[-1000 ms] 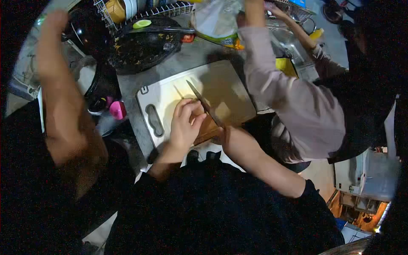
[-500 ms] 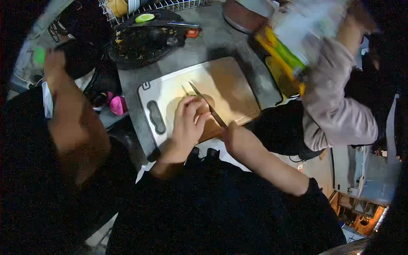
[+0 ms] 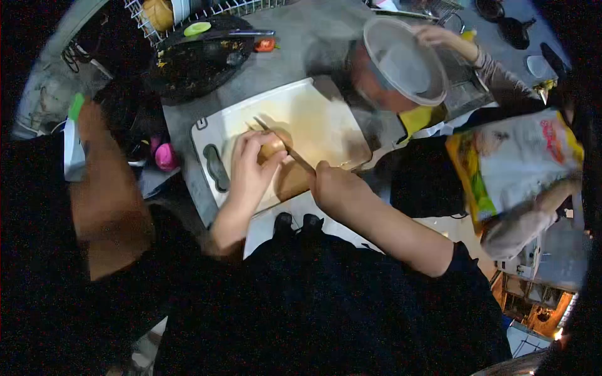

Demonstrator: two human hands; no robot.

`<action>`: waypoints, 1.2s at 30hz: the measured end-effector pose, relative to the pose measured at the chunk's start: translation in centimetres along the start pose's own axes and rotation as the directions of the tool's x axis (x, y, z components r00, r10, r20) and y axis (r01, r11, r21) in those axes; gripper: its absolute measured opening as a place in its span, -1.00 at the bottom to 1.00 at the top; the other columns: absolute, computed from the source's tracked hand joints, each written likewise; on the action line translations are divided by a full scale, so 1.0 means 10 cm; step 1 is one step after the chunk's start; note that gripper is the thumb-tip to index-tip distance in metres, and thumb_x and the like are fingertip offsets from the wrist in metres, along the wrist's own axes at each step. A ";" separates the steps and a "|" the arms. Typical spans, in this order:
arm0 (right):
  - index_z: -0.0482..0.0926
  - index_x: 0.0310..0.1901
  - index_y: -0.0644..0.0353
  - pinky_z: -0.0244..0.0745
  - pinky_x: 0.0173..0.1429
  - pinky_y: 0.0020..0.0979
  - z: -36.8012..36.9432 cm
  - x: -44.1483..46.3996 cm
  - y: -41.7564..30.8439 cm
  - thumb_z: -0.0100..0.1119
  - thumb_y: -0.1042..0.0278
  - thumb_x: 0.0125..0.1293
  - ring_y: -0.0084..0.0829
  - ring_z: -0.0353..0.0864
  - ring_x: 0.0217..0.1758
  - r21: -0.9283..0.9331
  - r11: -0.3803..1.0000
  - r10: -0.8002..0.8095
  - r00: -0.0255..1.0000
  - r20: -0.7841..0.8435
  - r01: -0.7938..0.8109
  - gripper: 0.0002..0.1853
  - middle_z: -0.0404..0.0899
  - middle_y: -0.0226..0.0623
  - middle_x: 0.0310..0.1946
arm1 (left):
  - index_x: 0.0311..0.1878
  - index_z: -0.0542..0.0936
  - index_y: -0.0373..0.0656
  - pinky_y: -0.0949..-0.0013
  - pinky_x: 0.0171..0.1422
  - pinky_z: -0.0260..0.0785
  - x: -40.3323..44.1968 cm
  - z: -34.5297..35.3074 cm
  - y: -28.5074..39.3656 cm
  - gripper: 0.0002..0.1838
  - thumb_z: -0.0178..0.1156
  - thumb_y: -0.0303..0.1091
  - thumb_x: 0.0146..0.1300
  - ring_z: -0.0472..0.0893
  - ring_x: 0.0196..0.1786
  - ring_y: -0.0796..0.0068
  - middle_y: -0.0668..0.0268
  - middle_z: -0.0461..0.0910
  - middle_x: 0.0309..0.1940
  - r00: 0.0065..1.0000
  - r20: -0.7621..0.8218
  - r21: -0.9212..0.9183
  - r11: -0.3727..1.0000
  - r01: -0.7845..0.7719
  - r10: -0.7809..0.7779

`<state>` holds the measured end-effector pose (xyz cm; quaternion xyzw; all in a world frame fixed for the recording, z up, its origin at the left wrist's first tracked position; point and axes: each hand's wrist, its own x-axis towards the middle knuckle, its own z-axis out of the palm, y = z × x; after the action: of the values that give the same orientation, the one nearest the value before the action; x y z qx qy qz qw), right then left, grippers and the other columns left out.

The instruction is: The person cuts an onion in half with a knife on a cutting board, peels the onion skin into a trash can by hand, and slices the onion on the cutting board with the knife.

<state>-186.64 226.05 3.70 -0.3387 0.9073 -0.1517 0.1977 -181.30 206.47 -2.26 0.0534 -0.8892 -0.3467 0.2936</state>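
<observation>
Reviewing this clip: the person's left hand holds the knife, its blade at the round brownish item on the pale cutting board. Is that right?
Not quite: the head view shows the knife in the right hand, not the left. Its blade is indeed at the round brownish item on the pale cutting board.

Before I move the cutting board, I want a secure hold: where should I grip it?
Probably the handle slot in the cutting board's left end, from the left: the board lies flat, with that elongated slot uncovered beside the left hand.
</observation>
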 end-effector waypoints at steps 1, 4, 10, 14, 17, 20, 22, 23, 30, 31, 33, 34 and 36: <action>0.44 -0.22 0.40 0.57 -0.27 -0.02 -0.11 -0.02 -0.02 -0.16 0.15 0.50 0.12 0.66 -0.36 -0.025 1.000 0.015 0.999 0.051 -0.014 -0.61 0.62 0.16 -0.47 | -0.04 0.59 -0.11 0.09 0.18 0.34 0.06 -0.07 0.06 -0.72 0.34 -0.34 0.18 0.48 0.07 0.02 0.10 0.50 -0.04 0.999 0.042 0.025 1.000 -0.018 0.017; 0.45 -0.20 0.40 0.58 -0.22 -0.03 -0.21 -0.06 -0.14 -0.16 0.15 0.50 0.12 0.67 -0.30 -0.095 0.995 0.054 0.983 0.176 -0.037 -0.61 0.63 0.16 -0.43 | -0.07 0.62 -0.04 0.07 0.18 0.29 0.59 -0.24 0.16 -0.78 0.25 -0.22 0.26 0.46 0.05 0.05 0.14 0.50 -0.08 0.987 -0.056 0.213 0.967 -0.137 0.153; 0.45 -0.18 0.41 0.59 -0.17 -0.05 -0.22 -0.05 -0.16 -0.08 0.24 0.43 0.07 0.70 -0.24 -0.094 0.994 0.062 0.987 0.150 -0.048 -0.69 0.65 0.14 -0.39 | -0.09 0.60 0.03 0.02 0.23 0.19 1.23 0.33 -0.18 -0.79 0.11 -0.13 0.35 0.40 0.09 0.07 0.20 0.46 -0.02 0.966 0.114 0.243 0.936 -0.255 0.233; 0.45 -0.16 0.42 0.60 -0.15 -0.07 -0.29 -0.02 -0.17 -0.02 0.28 0.38 0.06 0.70 -0.20 -0.104 0.992 0.096 0.972 0.213 -0.075 -0.71 0.66 0.16 -0.35 | -0.06 0.56 0.04 0.03 0.25 0.16 1.15 0.52 -0.31 -0.81 0.09 -0.16 0.37 0.38 0.13 0.08 0.21 0.44 0.01 0.957 0.182 0.190 0.946 -0.261 0.227; 0.44 -0.14 0.42 0.60 -0.12 -0.07 -0.41 0.01 -0.26 0.01 0.27 0.36 0.07 0.70 -0.16 -0.105 0.990 0.116 0.953 0.279 -0.090 -0.70 0.66 0.17 -0.32 | -0.03 0.50 0.03 0.02 0.18 0.21 1.21 0.52 -0.36 -0.83 0.07 -0.18 0.40 0.39 0.11 0.08 0.21 0.43 -0.02 0.962 0.206 0.200 0.954 -0.223 0.181; 0.44 -0.12 0.42 0.59 -0.08 -0.08 -0.54 0.05 -0.36 0.04 0.24 0.35 0.07 0.69 -0.11 -0.114 0.986 0.151 0.939 0.308 -0.121 -0.67 0.66 0.17 -0.27 | -0.03 0.49 0.03 0.03 0.20 0.19 1.25 0.48 -0.36 -0.83 0.07 -0.19 0.40 0.38 0.12 0.08 0.21 0.43 -0.01 0.956 0.255 0.145 0.971 -0.189 0.148; 0.44 -0.02 0.41 0.60 0.00 -0.11 -0.67 0.10 -0.45 -0.03 0.33 0.35 0.01 0.68 -0.02 -0.148 0.985 0.148 0.894 0.424 -0.093 -0.69 0.65 0.16 -0.15 | -0.03 0.48 0.03 0.04 0.21 0.18 1.21 0.49 -0.41 -0.83 0.07 -0.19 0.40 0.38 0.12 0.08 0.21 0.42 -0.01 0.951 0.286 0.117 0.980 -0.159 0.120; 0.44 0.04 0.40 0.61 0.04 -0.13 -0.69 0.09 -0.47 -0.06 0.38 0.35 -0.02 0.68 0.02 -0.162 0.984 0.146 0.866 0.478 -0.077 -0.68 0.65 0.15 -0.08 | -0.03 0.48 0.03 0.05 0.21 0.17 1.15 0.54 -0.46 -0.83 0.07 -0.19 0.40 0.38 0.13 0.09 0.21 0.42 -0.01 0.953 0.279 0.136 0.978 -0.161 0.118; 0.39 0.03 0.38 0.60 0.01 -0.08 -0.24 0.10 -0.30 -0.12 0.35 0.38 0.01 0.69 -0.03 -0.119 0.970 0.242 0.886 0.395 -0.211 -0.69 0.66 0.11 -0.12 | -0.02 0.47 -0.01 0.07 0.21 0.21 1.19 0.49 -0.51 -0.82 0.11 -0.24 0.37 0.41 0.09 0.09 0.19 0.42 0.00 0.932 0.325 0.202 0.951 -0.235 0.161; 0.38 0.03 0.37 0.60 0.00 -0.07 -0.22 0.14 -0.28 -0.12 0.35 0.38 0.01 0.69 -0.04 -0.123 0.968 0.249 0.889 0.384 -0.218 -0.70 0.66 0.10 -0.14 | -0.01 0.47 -0.03 0.05 0.21 0.21 1.19 0.40 -0.49 -0.79 0.14 -0.22 0.35 0.40 0.10 0.06 0.18 0.42 0.00 0.948 0.274 0.102 0.975 -0.195 0.161; 0.38 0.02 0.37 0.60 -0.01 -0.06 -0.17 0.15 -0.25 -0.12 0.35 0.38 0.02 0.69 -0.05 -0.115 0.972 0.233 0.890 0.392 -0.204 -0.71 0.66 0.10 -0.15 | 0.00 0.46 -0.06 0.02 0.21 0.21 1.06 0.19 -0.32 -0.71 0.21 -0.18 0.31 0.37 0.13 0.02 0.16 0.42 0.00 0.971 0.186 -0.119 0.984 -0.132 0.153; 0.38 0.01 0.36 0.60 -0.02 -0.05 -0.15 0.13 -0.24 -0.12 0.36 0.37 0.02 0.69 -0.06 -0.105 0.974 0.225 0.893 0.390 -0.199 -0.72 0.66 0.10 -0.16 | 0.00 0.44 -0.09 0.01 0.20 0.23 0.94 0.03 -0.17 -0.65 0.26 -0.15 0.26 0.38 0.10 -0.01 0.13 0.42 -0.02 0.962 0.240 -0.121 0.987 -0.106 0.133; 0.37 0.00 0.35 0.59 -0.02 -0.04 -0.15 0.11 -0.24 -0.11 0.36 0.37 0.03 0.69 -0.08 -0.095 0.977 0.211 0.899 0.383 -0.189 -0.72 0.66 0.10 -0.17 | -0.01 0.42 -0.15 0.05 0.17 0.26 0.60 -0.30 0.24 -0.52 0.38 -0.12 0.14 0.41 0.05 -0.03 0.09 0.42 -0.06 0.943 0.333 -0.066 0.998 0.007 0.015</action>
<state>-186.76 223.75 5.69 -0.2726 0.8833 -0.0346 0.3797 -184.30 204.77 3.98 -0.0176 -0.9143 -0.3792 0.1411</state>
